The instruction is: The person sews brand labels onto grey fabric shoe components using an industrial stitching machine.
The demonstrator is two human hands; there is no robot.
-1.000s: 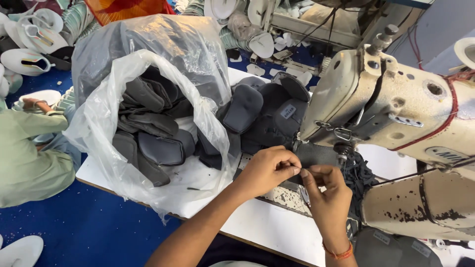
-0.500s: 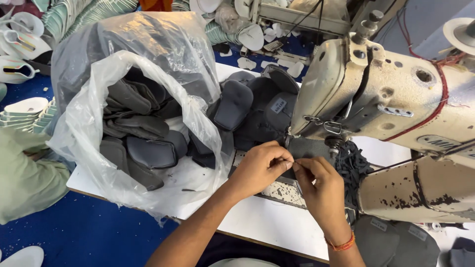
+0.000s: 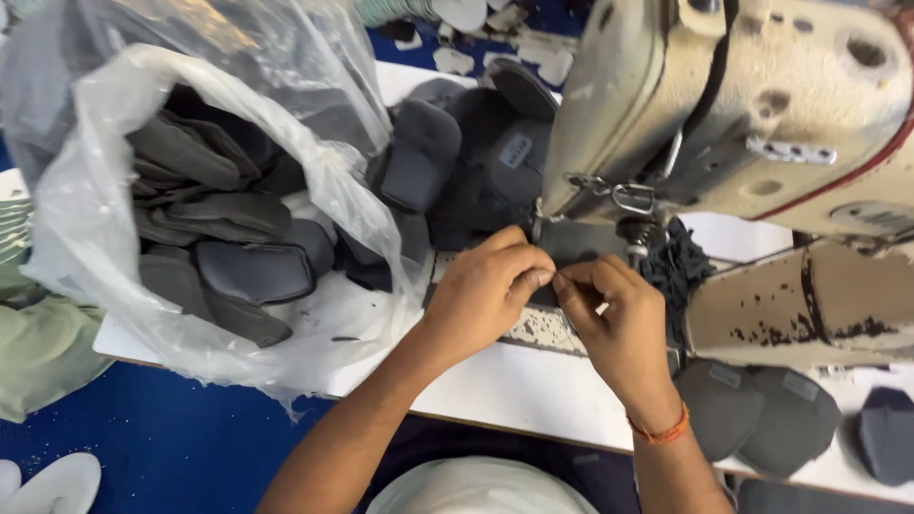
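While both fingertips are pinched together at frame centre, seemingly on thread too fine to be seen, by the left hand (image 3: 490, 286) and right hand (image 3: 614, 319) under the sewing machine (image 3: 762, 124), threading is judged underway.

Hands at the sewing machine needle area

Left hand (image 3: 490, 286) and right hand (image 3: 614, 319) meet fingertip to fingertip, pinching at a dark grey piece (image 3: 581, 243) under the cream sewing machine (image 3: 762, 114). A clear plastic bag (image 3: 114, 286) of grey shoe parts (image 3: 238, 271) lies left on the white table (image 3: 514, 390).
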